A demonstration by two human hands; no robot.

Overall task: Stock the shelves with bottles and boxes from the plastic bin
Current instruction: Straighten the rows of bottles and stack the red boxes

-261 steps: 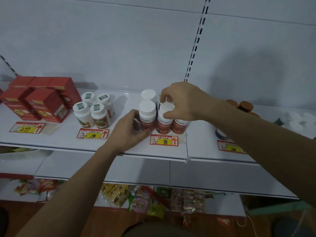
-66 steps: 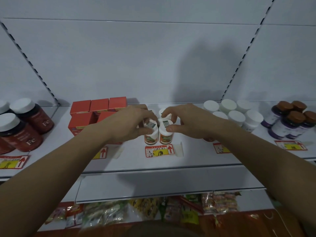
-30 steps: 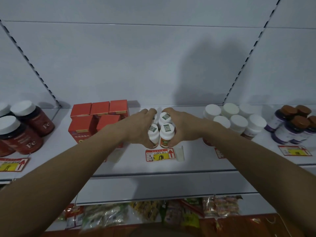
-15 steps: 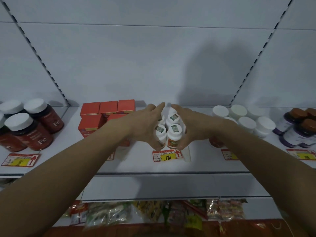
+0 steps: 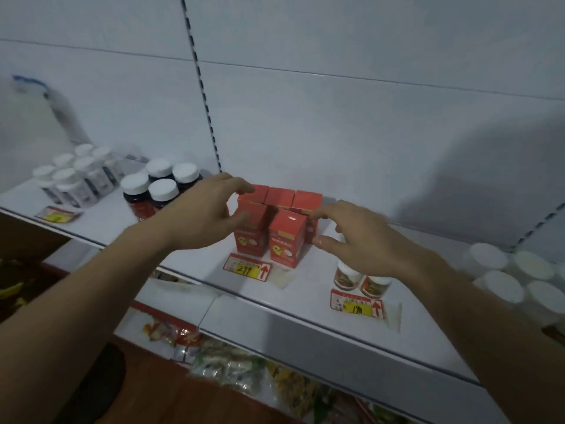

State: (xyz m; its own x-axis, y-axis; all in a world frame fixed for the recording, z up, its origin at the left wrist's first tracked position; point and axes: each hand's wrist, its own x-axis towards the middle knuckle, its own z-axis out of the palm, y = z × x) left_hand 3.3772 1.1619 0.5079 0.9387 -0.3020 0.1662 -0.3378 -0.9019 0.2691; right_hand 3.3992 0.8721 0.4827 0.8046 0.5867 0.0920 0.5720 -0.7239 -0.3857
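Note:
Several red boxes (image 5: pixel 286 237) stand in a tight group on the white shelf (image 5: pixel 305 304), behind a price tag marked 299 (image 5: pixel 247 267). My left hand (image 5: pixel 205 209) reaches to the group's left side, fingers spread and loosely bent, its fingertips at the top of the rear left box. My right hand (image 5: pixel 357 237) hovers at the group's right side, fingers relaxed and holding nothing. Small white-capped bottles (image 5: pixel 360 280) with orange labels stand under my right hand, partly hidden by it.
Dark red bottles with white caps (image 5: pixel 159 188) and a cluster of small white bottles (image 5: pixel 75 175) stand to the left. More white-capped bottles (image 5: pixel 516 276) fill the right edge. A lower shelf holds snack packets (image 5: pixel 232 365). The plastic bin is out of view.
Both hands have left the small white-capped bottles and moved left to the red boxes. The view has swung left, so more bottles show at the far left.

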